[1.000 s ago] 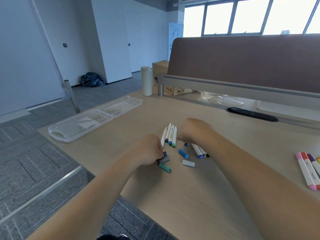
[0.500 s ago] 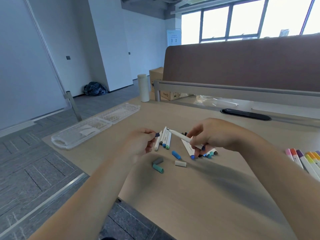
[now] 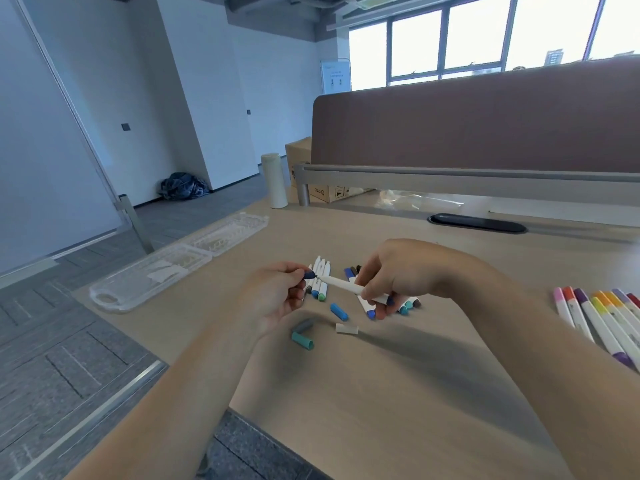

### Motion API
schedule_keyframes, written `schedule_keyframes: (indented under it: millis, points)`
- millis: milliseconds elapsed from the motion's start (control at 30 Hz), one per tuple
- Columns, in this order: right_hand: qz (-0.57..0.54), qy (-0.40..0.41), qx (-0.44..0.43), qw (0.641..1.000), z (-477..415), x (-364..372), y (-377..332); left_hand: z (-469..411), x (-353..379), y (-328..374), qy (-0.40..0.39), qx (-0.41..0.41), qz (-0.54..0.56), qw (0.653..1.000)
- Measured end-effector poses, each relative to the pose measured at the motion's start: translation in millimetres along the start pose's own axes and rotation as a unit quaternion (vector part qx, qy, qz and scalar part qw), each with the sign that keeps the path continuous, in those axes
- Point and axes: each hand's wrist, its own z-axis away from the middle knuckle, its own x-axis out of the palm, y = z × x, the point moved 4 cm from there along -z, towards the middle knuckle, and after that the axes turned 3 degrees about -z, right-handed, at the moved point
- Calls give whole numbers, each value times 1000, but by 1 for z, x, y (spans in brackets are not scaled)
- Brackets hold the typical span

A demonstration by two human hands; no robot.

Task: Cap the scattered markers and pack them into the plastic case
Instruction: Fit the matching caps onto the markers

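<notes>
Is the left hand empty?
No, the left hand pinches a dark blue cap near the tip of the white marker that the right hand holds.

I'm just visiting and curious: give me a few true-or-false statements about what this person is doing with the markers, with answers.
1. The left hand pinches a dark blue cap. True.
2. The right hand holds a white marker with its tip aimed at that cap. True.
3. The plastic case is shut and full of markers. False: it lies open, and no markers show inside.
4. No loose caps lie on the desk. False: a blue cap, a grey cap, a teal cap and a white cap lie there.
5. A row of colourful markers lies at the desk's right edge. True.
</notes>
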Motion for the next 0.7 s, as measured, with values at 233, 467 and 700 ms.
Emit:
schedule_keyframes:
  millis: [233,467,700]
  points:
    - [36,-1,-3,999,-3,1,2,4,-7,2,-8,28,-64,998]
    - [48,19,-6,999,1,-6,0,3,-13,2,41,3,-28,999]
    - [46,19,-12,999,1,-5,0,8,-12,5,43,-14,10,999]
